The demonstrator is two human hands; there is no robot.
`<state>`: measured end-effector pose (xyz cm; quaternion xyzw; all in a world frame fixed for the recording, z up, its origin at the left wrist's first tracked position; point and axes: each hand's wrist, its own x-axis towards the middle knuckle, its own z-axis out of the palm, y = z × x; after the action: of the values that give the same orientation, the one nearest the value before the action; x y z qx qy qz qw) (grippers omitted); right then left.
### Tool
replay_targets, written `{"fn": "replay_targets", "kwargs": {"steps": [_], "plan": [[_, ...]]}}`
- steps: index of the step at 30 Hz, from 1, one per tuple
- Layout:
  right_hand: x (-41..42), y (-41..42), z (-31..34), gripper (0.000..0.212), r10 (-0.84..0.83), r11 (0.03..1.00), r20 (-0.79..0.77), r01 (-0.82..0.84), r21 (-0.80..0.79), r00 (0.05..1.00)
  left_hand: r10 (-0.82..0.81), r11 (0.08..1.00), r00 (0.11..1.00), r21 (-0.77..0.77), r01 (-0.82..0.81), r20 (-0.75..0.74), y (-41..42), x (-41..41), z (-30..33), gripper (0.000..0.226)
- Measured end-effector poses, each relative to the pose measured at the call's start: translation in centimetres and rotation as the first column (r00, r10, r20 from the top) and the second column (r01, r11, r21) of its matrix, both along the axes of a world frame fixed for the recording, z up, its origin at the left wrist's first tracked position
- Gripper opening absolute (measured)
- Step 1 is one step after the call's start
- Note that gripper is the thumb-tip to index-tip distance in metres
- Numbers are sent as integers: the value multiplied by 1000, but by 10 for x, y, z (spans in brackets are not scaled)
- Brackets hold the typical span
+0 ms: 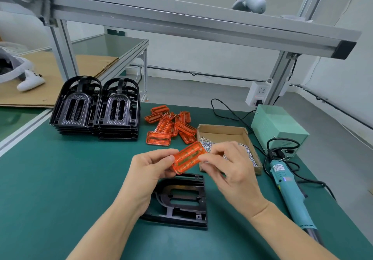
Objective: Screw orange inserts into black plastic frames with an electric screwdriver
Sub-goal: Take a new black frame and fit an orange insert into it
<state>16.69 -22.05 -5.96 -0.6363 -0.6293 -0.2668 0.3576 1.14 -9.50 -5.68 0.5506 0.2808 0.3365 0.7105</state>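
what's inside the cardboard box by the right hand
The cardboard box holds loose silver screws along its near side. The right hand and the orange insert cover part of them.

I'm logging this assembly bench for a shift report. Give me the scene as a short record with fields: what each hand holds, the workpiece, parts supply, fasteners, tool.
left hand: left hand pinches one end of the orange insert
right hand: right hand grips the other end
workpiece: black plastic frame flat on green mat, below the hands, no insert in it
frame supply: two stacks of frames, far left
insert supply: loose pile of orange inserts
fasteners: screws in cardboard box
tool: electric screwdriver lying at right, untouched
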Motion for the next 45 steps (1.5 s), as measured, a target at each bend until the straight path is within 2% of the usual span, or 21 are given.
{"fn": "replay_targets", "kwargs": {"steps": [4,8,12,17,19,21,24,27,30,34,36,38,40,42,43,45], "plan": [[0,-4,3,18,8,995,-14,-10,-103,1000,-26,981,992,186,49,-124,9,-2,3,26],[-7,-7,0,15,102,962,-143,-134,-239,985,-73,933,954,319,168,-289,18,-6,5,28],[-14,-11,-7,16,94,940,-313,-187,-284,945,-56,887,909,397,235,-414,16,-11,0,29],[-13,-22,-26,16,-2,874,-577,-279,-397,817,-19,648,838,632,425,-545,12,-20,-9,22],[-13,-23,-30,16,-55,865,-690,-311,-394,722,-13,561,798,656,504,-602,12,-23,-13,32],[-13,-22,-31,19,-76,868,-731,-315,-383,678,0,504,760,657,561,-650,12,-25,-16,47],[-15,-19,-31,26,-102,862,-719,-300,-409,688,21,451,733,661,600,-679,11,-26,-19,62],[-16,-17,-29,31,-134,839,-659,-268,-473,740,37,447,742,675,587,-669,11,-25,-19,64],[-14,-16,-24,35,-140,798,-523,-217,-562,841,48,444,748,685,578,-662,11,-25,-20,66],[-14,-15,-19,34,-57,721,-324,-185,-668,944,78,419,755,709,568,-651,8,-27,-22,67],[-15,-17,-18,37,-22,709,-315,-207,-674,949,94,403,760,723,562,-643,7,-28,-24,62],[-14,-24,-17,39,-20,738,-371,-236,-632,929,102,395,761,728,561,-641,7,-29,-25,57],[-10,-35,-12,33,-106,824,-422,-158,-544,901,96,403,762,725,559,-640,7,-28,-25,55],[2,-52,-6,31,-281,878,-421,53,-476,863,90,410,764,723,556,-638,6,-28,-25,53],[10,-62,-2,33,-387,863,-395,175,-475,833,87,412,765,722,556,-638,6,-29,-25,52],[25,-85,5,43,-628,723,-282,409,-557,725,80,416,761,716,561,-643,6,-29,-24,52]]}}
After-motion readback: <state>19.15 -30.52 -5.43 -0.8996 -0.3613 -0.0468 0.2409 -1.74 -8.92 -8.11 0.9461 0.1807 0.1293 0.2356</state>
